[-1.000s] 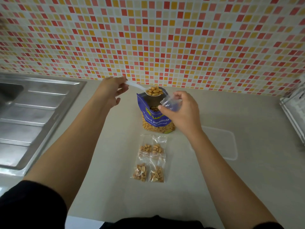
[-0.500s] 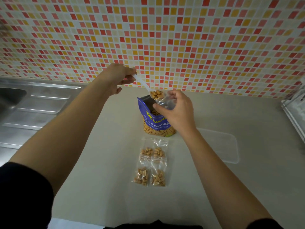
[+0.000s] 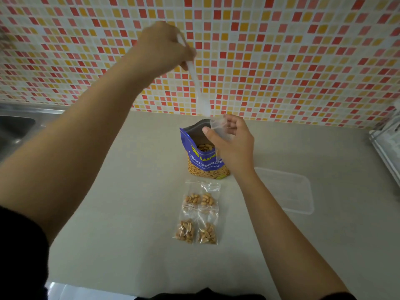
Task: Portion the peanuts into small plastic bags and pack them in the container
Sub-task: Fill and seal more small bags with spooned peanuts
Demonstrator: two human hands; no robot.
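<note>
A blue pouch of salted peanuts (image 3: 204, 164) stands open on the counter. My right hand (image 3: 232, 146) pinches a small clear plastic bag (image 3: 219, 126) open over the pouch's mouth. My left hand (image 3: 161, 48) is raised high and grips the handle of a white plastic spoon (image 3: 200, 92), which points steeply down with its bowl at the small bag's opening. Several small bags filled with peanuts (image 3: 199, 213) lie flat in front of the pouch. A clear plastic container (image 3: 287, 189) sits to the right of the pouch.
A steel sink and drainboard (image 3: 15, 128) lie at the far left. A white rack (image 3: 387, 144) stands at the right edge. A mosaic tiled wall (image 3: 281, 61) backs the beige counter (image 3: 129, 234).
My left hand rose and tipped the spoon from level to steeply downward at the small bag's mouth. The peanuts heaped on the spoon are no longer visible. My right hand stayed over the pouch.
</note>
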